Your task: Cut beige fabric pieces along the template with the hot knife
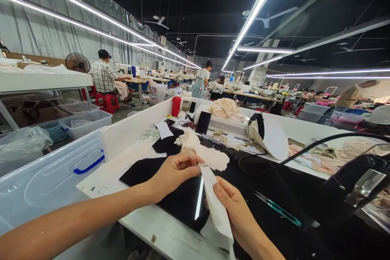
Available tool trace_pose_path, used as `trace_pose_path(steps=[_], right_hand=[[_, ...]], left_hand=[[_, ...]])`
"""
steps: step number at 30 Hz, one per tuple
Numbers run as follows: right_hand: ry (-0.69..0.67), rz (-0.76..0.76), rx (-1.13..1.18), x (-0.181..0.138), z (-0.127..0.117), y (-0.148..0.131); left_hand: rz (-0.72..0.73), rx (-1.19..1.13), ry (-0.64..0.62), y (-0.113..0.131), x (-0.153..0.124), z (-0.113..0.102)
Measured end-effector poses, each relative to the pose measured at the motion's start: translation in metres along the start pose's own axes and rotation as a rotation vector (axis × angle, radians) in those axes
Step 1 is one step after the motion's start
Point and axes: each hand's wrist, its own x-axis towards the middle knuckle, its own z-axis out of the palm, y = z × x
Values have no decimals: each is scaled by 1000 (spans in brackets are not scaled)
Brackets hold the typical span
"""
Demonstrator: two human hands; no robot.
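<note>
A cream strip of fabric hangs between my two hands above a glossy black board. My left hand pinches its upper end between thumb and fingertips. Lower down, my right hand grips the strip's right edge, thumb on top and fingers behind. The strip's lower end drapes over the table's front edge. Just beyond my left hand lies a fanned pile of cream fabric pieces. Teal thread snips rest on the black surface, right of my right hand.
A phone, a red cup and a white visor stand toward the back. More cream pieces are heaped on a white machine. A black cable arches at right; a lidded plastic bin is at left. Several people work farther off.
</note>
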Motion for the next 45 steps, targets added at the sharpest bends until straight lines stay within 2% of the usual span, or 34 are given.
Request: trace_pose_path(steps=[3,5,8,12,14,16,19,21,26,31,34,37,41,45], right_hand=[[3,100,29,8,-2,-12],[-24,98,-19,15,-2,-18],[-65,67,-85,25,-1,-22],[-84,15,-133,37,-4,-21],[-75,-9,-160,44,-8,-19],[-47,-17,-180,51,-12,-14],[67,-20,-215,62,-21,-8],[172,-66,-313,70,-29,-7],[384,-183,-531,98,-67,-15],[493,-245,-676,131,-100,-11],[460,-265,-795,138,-108,-2],[410,-314,-894,133,-111,7],[410,-360,-944,119,-114,16],[421,-367,-946,107,-113,20]], left_hand=[[-447,-342,6,-19,-3,-2],[-559,-413,-16,-25,-3,0],[-517,-417,-42,-29,0,4],[-457,-341,-13,-38,14,3],[-377,-166,6,-44,25,-2],[-242,104,29,-47,40,-9],[-36,530,85,-41,68,-20],[25,645,117,-33,90,-27],[65,788,152,-27,148,-47],[7,905,176,-48,179,-61],[-79,950,151,-60,178,-69],[-171,973,112,-60,168,-84],[-289,1050,55,-38,144,-124],[-395,1248,28,-11,103,-168]])
